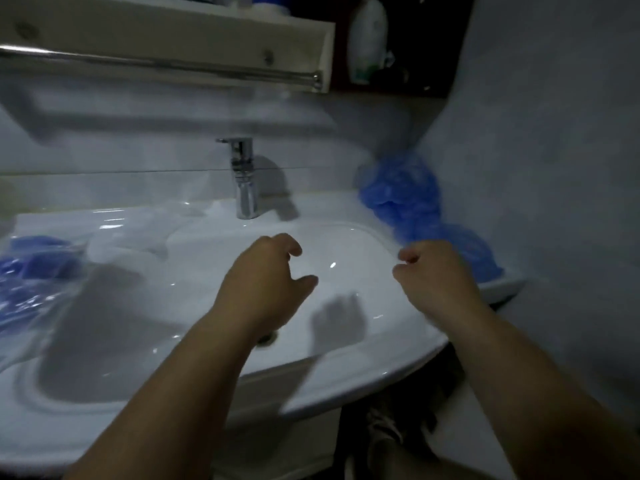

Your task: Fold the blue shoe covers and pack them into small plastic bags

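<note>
Covers [408, 199] lie heaped on the sink [363, 375] rim at the right, against the wall [536, 150]. The left hand [263, 271] hangs over the basin, fingers loosely curled, empty. The right hand [433, 271] is just beside the heap, fingers curled; I cannot tell whether they pinch anything.

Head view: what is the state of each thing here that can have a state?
Tap, off, no water running.
Sink, no water standing in it.
Loose shoe covers, crumpled pile, not folded.
Bagged shoe covers, inside clear plastic.
Left hand, loosely curled, holding nothing.
Right hand, curled; whether it holds anything is unclear.
</note>
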Action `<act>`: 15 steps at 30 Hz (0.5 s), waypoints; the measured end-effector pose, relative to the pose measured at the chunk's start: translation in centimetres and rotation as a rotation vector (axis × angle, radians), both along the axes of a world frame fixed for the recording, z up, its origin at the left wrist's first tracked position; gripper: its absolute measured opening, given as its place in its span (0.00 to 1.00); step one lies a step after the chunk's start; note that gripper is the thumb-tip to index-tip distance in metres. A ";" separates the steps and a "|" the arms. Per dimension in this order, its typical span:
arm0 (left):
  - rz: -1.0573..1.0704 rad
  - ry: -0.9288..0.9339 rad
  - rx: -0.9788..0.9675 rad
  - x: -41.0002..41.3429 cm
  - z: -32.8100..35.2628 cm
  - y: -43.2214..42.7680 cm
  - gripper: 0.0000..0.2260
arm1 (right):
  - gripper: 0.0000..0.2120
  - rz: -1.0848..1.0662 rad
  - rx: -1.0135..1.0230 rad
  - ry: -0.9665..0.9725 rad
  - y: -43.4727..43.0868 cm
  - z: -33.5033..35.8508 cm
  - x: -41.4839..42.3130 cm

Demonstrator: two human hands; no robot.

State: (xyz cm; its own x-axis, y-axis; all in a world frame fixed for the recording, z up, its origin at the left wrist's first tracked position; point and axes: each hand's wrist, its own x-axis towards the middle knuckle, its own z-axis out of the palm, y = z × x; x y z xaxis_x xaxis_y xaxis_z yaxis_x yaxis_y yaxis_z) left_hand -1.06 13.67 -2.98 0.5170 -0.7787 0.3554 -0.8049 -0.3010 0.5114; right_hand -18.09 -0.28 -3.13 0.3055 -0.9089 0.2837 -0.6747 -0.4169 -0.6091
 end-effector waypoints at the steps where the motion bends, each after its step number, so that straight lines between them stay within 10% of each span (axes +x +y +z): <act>1: -0.029 0.008 0.007 -0.7 -0.1 -0.7 0.21 | 0.11 -0.037 -0.052 0.047 -1.7 0.0 -1.5; 10: -0.038 0.103 -0.013 -2.0 -0.7 -2.1 0.17 | 0.18 -0.107 0.023 0.420 -7.3 -1.4 -6.0; 15: -0.028 0.234 -0.174 -2.2 -0.2 -1.6 0.12 | 0.05 -0.091 -0.246 -0.308 -1.8 1.9 -4.7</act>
